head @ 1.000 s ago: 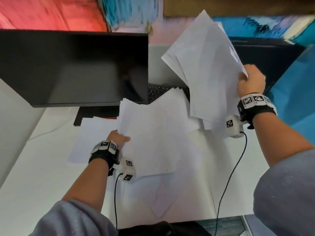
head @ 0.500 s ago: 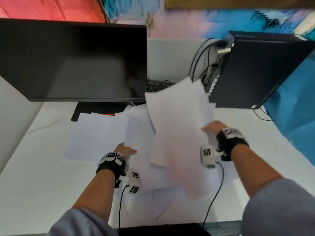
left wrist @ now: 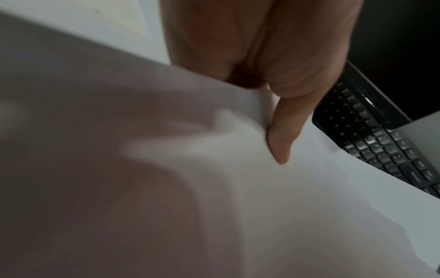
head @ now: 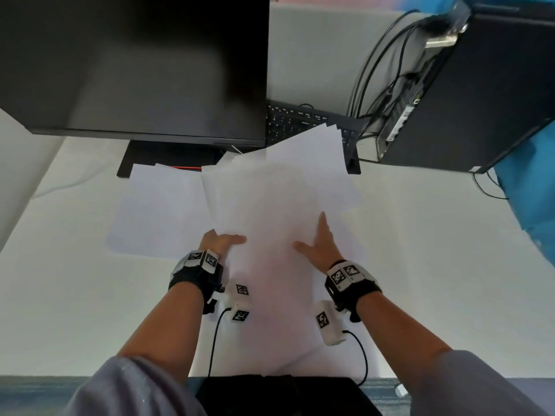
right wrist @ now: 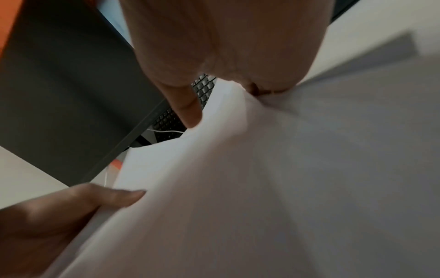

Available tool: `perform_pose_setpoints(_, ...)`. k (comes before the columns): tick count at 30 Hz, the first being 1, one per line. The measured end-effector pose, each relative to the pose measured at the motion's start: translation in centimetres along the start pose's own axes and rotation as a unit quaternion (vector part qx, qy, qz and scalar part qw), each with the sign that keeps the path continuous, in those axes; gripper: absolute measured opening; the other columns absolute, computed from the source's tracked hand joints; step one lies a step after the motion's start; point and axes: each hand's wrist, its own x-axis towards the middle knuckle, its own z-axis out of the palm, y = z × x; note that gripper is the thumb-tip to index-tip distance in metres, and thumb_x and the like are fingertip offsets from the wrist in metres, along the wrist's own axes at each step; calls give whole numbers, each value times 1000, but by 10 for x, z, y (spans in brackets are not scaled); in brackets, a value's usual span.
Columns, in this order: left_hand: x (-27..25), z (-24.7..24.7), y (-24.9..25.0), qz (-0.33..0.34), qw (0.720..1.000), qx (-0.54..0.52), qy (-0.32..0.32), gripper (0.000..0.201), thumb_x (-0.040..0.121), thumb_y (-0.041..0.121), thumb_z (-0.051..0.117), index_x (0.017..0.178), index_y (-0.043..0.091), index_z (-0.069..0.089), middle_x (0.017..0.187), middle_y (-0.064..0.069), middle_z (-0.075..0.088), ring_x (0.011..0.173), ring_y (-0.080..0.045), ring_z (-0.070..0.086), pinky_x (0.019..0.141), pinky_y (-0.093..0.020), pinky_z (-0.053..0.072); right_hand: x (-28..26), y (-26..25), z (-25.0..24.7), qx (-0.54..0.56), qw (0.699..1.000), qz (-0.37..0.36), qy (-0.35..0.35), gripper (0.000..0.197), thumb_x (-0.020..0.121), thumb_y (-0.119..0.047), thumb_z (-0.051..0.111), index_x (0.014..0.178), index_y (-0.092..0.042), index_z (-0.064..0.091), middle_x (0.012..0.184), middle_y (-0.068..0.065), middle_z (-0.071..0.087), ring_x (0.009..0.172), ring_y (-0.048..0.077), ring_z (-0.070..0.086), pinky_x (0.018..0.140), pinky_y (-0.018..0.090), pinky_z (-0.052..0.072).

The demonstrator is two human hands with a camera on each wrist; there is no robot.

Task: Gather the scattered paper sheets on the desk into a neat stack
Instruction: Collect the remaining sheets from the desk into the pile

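Our left hand (head: 220, 243) pinches the near left edge of the loose pile of white paper sheets (head: 279, 205), thumb on top. Our right hand (head: 319, 246) lies on the pile, fingers (head: 322, 220) mostly straight. The pile rests on the white tabletop (head: 435, 265), overlapping the black keyboard (head: 294, 120) beside the black monitor (head: 135, 64).

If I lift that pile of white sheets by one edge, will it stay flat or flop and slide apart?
The pile of white sheets will probably flop: it already bends where the left hand pinches its edge. The sheets likely slip over each other, since their far corners are fanned out unevenly. Supporting it with the right hand too seems safer.
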Motion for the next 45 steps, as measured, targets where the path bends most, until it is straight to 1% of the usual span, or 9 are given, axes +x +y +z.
perform_pose_setpoints(4, 4, -11, 1, 54, 998, 20, 12, 41, 75, -4, 72, 114, -3, 59, 101, -13, 64, 95, -26, 59, 86, -33, 43, 18, -12, -19, -115, 993, -23, 26, 88, 91, -24, 57, 151, -13, -6, 160, 9, 1, 147, 28, 4, 119, 44, 10)
perform_pose_setpoints(9, 29, -63, -6, 48, 998, -37, 35, 42, 67, -1, 76, 107, 5, 67, 103, -19, 70, 96, -36, 66, 96, -54, 46, 51, -43, -57, -327, 920, -152, 152, 62, 83, -9, 54, 141, -12, 34, 142, 9, 36, 129, 28, 38, 97, 38, 36)
perform_pose_setpoints(13, 37, -85, -9, 31, 997, -39, 64, 32, 69, -5, 73, 98, 7, 66, 103, -21, 68, 100, -40, 64, 96, -60, 45, 73, -55, -26, -353, 908, -182, 133, 54, 80, -7, 55, 133, -15, 43, 135, 7, 42, 123, 25, 43, 96, 38, 37)
perform_pose_setpoints(18, 44, -89, -8, 17, 998, -28, 59, 23, 72, -3, 72, 89, 11, 66, 90, -10, 69, 98, -35, 64, 98, -52, 45, 98, -70, -18, -404, 881, -207, 131, 53, 80, -9, 54, 132, -15, 43, 133, 8, 42, 121, 26, 41, 98, 40, 37)
perform_pose_setpoints(26, 58, -103, -11, -9, 998, -54, -11, 57, 50, 9, 83, 106, 7, 70, 102, -15, 73, 100, -35, 67, 101, -52, 44, 156, -140, -58, -552, 781, -249, 152, 68, 75, -7, 66, 137, -10, 36, 143, 10, 33, 131, 28, 34, 106, 48, 31)
perform_pose_setpoints(29, 52, -101, -6, -11, 998, -64, -14, 43, 55, 4, 81, 97, 9, 71, 95, -12, 74, 97, -32, 67, 102, -48, 43, 167, -152, -59, -601, 748, -243, 143, 70, 73, -10, 70, 135, -9, 37, 142, 13, 32, 129, 32, 35, 106, 51, 29)
perform_pose_setpoints(35, 49, -102, -6, -15, 996, -87, -13, 48, 58, -1, 79, 103, 8, 68, 102, -14, 72, 102, -32, 66, 104, -48, 42, 174, -160, -55, -626, 738, -206, 143, 74, 72, -15, 75, 134, -8, 35, 147, 18, 27, 125, 37, 40, 104, 52, 30)
perform_pose_setpoints(42, 51, -103, -9, -6, 997, -77, -13, 64, 47, 11, 84, 109, 10, 67, 106, -9, 73, 107, -31, 64, 107, -47, 38, 173, -154, -51, -661, 702, -213, 161, 69, 67, -23, 78, 123, -7, 41, 124, 12, 43, 115, 31, 42, 98, 54, 34)
perform_pose_setpoints(45, 51, -102, -10, -2, 996, -84, -13, 61, 51, 9, 84, 110, 11, 67, 104, -7, 73, 106, -29, 64, 106, -47, 39, 176, -147, -48, -662, 689, -228, 185, 49, 76, -12, 69, 117, -4, 43, 118, 14, 49, 111, 32, 44, 101, 54, 32)
